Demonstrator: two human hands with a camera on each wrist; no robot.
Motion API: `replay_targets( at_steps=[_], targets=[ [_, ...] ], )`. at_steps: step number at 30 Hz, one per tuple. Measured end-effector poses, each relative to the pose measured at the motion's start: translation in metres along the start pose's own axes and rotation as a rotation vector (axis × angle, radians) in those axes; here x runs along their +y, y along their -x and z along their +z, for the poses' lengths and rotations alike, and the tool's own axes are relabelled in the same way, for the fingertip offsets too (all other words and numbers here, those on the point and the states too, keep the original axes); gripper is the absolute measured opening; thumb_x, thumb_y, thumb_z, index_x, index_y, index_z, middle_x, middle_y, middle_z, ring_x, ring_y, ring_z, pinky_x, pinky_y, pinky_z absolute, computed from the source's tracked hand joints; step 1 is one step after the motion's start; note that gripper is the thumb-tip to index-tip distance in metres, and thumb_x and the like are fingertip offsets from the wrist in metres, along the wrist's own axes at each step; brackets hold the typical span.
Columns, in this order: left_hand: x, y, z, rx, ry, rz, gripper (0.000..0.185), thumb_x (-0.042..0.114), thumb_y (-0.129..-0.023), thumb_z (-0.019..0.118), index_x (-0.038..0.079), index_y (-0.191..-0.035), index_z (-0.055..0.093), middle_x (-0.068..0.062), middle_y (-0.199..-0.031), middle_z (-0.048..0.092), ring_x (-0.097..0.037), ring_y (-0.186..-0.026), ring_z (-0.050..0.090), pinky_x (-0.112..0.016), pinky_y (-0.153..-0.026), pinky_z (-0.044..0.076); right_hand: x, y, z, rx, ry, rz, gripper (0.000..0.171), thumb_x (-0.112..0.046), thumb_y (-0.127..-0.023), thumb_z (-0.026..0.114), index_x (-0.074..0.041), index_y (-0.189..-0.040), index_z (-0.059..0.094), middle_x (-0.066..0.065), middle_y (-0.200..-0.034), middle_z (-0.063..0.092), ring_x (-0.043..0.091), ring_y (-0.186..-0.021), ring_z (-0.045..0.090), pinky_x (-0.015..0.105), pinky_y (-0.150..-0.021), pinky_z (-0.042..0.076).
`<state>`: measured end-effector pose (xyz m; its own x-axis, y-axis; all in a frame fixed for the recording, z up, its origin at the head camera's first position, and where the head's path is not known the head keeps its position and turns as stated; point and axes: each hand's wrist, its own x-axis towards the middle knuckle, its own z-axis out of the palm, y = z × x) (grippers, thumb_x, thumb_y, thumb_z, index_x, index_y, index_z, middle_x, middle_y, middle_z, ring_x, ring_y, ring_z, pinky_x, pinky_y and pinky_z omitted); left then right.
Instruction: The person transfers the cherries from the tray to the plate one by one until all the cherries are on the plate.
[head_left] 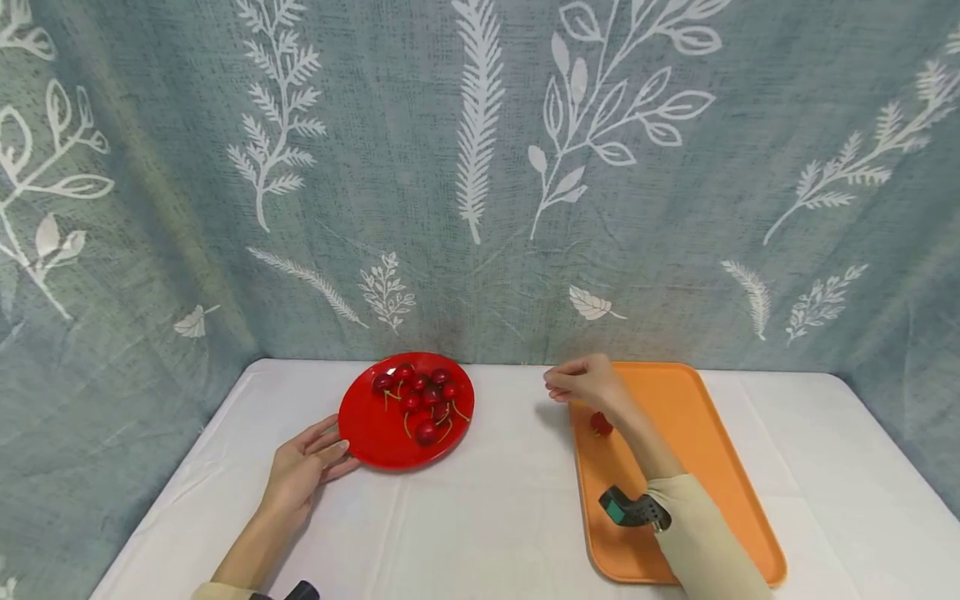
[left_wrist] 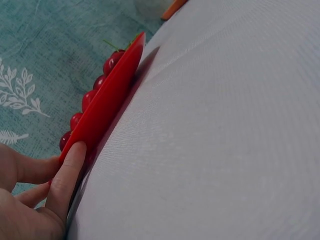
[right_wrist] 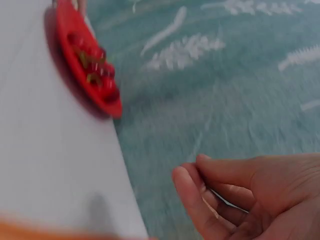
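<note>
A red plate (head_left: 375, 437) with several dark red cherries (head_left: 423, 396) sits at the middle left of the white table. My left hand (head_left: 311, 462) lies beside it, straight fingers touching its near-left rim; in the left wrist view the fingers (left_wrist: 70, 175) rest along the plate's edge (left_wrist: 110, 107), cherries (left_wrist: 107, 62) showing above it. My right hand (head_left: 573, 385) hovers between the plate and the orange tray (head_left: 697, 433), fingers loosely curled, nothing visible in them. One red cherry (head_left: 600, 423) lies on the tray just under that wrist. The right wrist view is blurred: hand (right_wrist: 240, 195), plate (right_wrist: 112, 107).
The white tablecloth (head_left: 487, 517) covers the table, which ends at a teal leaf-print curtain (head_left: 480, 208) on the back and sides. The tray runs along the right half toward the front edge. A wrist camera (head_left: 633, 510) is strapped to my right forearm.
</note>
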<state>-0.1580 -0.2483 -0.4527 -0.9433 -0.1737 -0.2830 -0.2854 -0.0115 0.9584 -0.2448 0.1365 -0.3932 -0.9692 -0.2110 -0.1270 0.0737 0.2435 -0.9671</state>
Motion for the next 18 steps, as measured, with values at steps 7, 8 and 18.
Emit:
replay_targets(
  at_steps=[7, 8, 18],
  targets=[
    [0.002, 0.0, 0.001, 0.008, -0.006, 0.006, 0.061, 0.003, -0.099, 0.053, 0.0, -0.153, 0.026, -0.028, -0.147, 0.038, -0.01, -0.093, 0.07, -0.03, -0.08, 0.058, 0.016, 0.018, -0.032, 0.04, 0.095, 0.052, 0.03, -0.008, -0.094, 0.064, 0.018, -0.109, 0.065, 0.015, -0.084, 0.073, 0.011, -0.069, 0.069, 0.029, -0.069, 0.061],
    [0.002, 0.001, 0.001, 0.009, -0.008, 0.006, 0.061, 0.003, -0.099, 0.053, 0.0, -0.153, 0.026, -0.028, -0.147, 0.038, -0.009, -0.093, 0.07, -0.03, -0.08, 0.058, 0.017, 0.02, -0.035, 0.044, 0.099, 0.057, 0.03, -0.009, -0.094, 0.064, 0.018, -0.108, 0.065, 0.016, -0.084, 0.073, 0.012, -0.068, 0.069, 0.03, -0.069, 0.061],
    [0.001, 0.003, 0.002, 0.019, 0.011, -0.002, 0.061, 0.003, -0.099, 0.053, 0.0, -0.153, 0.026, -0.028, -0.147, 0.038, -0.007, -0.091, 0.069, -0.03, -0.08, 0.058, 0.029, 0.043, -0.053, -0.016, 0.125, 0.17, 0.036, -0.019, -0.096, 0.064, 0.015, -0.088, 0.07, 0.007, -0.067, 0.07, 0.009, -0.054, 0.065, 0.025, -0.055, 0.059]
  ],
)
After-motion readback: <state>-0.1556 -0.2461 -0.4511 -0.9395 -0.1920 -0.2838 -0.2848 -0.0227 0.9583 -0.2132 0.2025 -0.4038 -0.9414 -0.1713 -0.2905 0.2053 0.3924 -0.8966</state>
